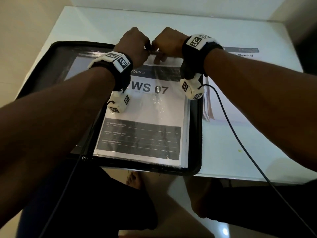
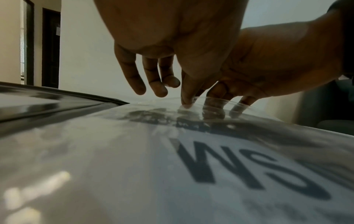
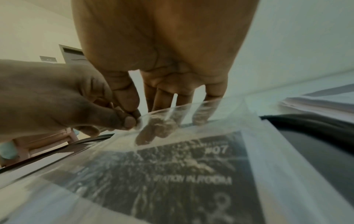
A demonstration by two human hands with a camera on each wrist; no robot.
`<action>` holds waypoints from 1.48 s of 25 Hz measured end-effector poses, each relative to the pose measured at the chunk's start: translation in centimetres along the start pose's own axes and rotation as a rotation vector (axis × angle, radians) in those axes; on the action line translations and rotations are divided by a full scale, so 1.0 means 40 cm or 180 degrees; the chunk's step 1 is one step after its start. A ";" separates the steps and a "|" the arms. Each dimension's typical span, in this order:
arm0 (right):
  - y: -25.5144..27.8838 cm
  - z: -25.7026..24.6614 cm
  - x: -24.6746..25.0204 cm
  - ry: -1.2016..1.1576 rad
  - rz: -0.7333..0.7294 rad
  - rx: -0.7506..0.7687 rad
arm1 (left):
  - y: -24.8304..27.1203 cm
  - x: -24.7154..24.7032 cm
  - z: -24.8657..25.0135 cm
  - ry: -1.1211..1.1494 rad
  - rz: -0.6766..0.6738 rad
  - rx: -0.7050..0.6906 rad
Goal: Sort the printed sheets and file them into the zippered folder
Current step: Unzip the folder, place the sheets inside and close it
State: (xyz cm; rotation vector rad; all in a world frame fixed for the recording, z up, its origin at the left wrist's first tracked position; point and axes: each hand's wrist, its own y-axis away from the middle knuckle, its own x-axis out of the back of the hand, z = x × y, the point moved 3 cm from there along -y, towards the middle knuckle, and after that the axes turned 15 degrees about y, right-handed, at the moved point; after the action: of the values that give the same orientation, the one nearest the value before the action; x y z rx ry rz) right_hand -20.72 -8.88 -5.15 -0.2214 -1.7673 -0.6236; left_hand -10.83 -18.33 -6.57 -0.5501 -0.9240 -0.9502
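A black zippered folder (image 1: 199, 134) lies open on the white table (image 1: 240, 143). On its right half lies a clear plastic sleeve (image 1: 145, 109) with a printed sheet marked "WS 07" inside. Both hands meet at the sleeve's far edge. My left hand (image 1: 147, 48) pinches the upper plastic layer between thumb and forefinger; the left wrist view shows a fingertip (image 2: 186, 103) on that edge. My right hand (image 1: 157, 50) has its fingers (image 3: 162, 128) slipped inside the sleeve's mouth, visible through the plastic, with the thumb on the outside. In the right wrist view the left hand (image 3: 67, 98) pinches beside it.
A stack of printed sheets (image 1: 207, 103) lies on the table just right of the folder, also seen as a paper pile (image 3: 316, 104). A sheet reading "Cleaning" (image 1: 243, 54) lies farther back right. A black cable (image 1: 231, 126) hangs from the right wrist across the table.
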 end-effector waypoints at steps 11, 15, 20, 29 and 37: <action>0.363 0.044 -0.165 -0.4105 0.0567 -0.0984 | 0.059 0.092 -0.023 0.0687 0.0412 0.0601; 0.450 -0.079 -0.227 -0.5589 -0.0061 -0.0548 | 0.164 0.123 0.021 0.1211 0.0090 0.0911; 0.472 -0.184 -0.230 -0.5898 -0.0427 -0.0462 | 0.439 0.193 0.105 0.2148 -0.0904 0.1297; 0.405 -0.544 -0.098 -0.3837 -0.0649 0.0080 | 0.653 0.422 -0.168 0.3590 0.0338 0.1340; 0.310 -0.625 -0.176 -0.2796 -0.0679 -0.0075 | 0.718 0.356 -0.501 0.1478 0.0744 0.2075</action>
State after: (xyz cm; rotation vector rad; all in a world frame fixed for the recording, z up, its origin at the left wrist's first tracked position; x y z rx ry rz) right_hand 8.02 -10.21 -3.93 -0.3608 -2.6540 -0.7623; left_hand 26.29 -25.46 -4.99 0.1198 -0.6723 -0.4848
